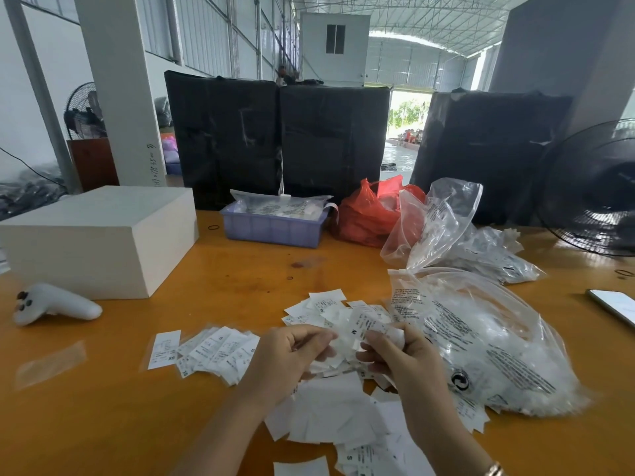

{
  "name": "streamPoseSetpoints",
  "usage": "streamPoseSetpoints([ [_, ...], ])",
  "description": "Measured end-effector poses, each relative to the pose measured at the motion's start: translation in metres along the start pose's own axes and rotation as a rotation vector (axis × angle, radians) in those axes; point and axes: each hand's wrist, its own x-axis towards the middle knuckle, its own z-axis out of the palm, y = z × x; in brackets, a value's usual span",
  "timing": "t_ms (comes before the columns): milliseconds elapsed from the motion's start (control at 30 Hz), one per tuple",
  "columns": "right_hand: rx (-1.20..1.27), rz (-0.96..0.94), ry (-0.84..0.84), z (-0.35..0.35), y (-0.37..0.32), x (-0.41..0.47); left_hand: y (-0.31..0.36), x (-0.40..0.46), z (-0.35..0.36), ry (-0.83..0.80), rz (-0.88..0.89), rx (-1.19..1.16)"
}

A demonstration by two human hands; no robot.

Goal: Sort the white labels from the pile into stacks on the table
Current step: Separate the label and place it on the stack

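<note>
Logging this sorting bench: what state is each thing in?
Left hand: holds labels.
Right hand: pinches labels.
M label: held up, print showing.
Stack: fanned out, flat.
Pile: loose, scattered.
Clear bag: lying, full.
Red bag: open-topped.
Tray: filled.
Phone: screen up.

White box (99, 235) far left, white controller (55, 305) just in front of it. Lilac bin (273, 228) and red bag (369, 214) at back centre. Black fan (594, 190) far right, phone (615, 305) near right edge.
</note>
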Motion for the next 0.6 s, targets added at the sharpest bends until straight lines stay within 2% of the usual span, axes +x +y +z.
streamPoseSetpoints([
  [367, -0.099, 0.001, -0.112, -0.002, 0.005, 0.003, -0.003, 0.001, -0.002, -0.039, -0.026, -0.041],
  [500, -0.008, -0.009, -0.015, -0.008, 0.001, 0.006, -0.003, 0.0, -0.003, -0.08, -0.036, -0.058],
  [600, -0.01, -0.007, -0.029, -0.01, -0.001, 0.006, -0.003, 0.001, -0.003, -0.081, -0.035, -0.071],
])
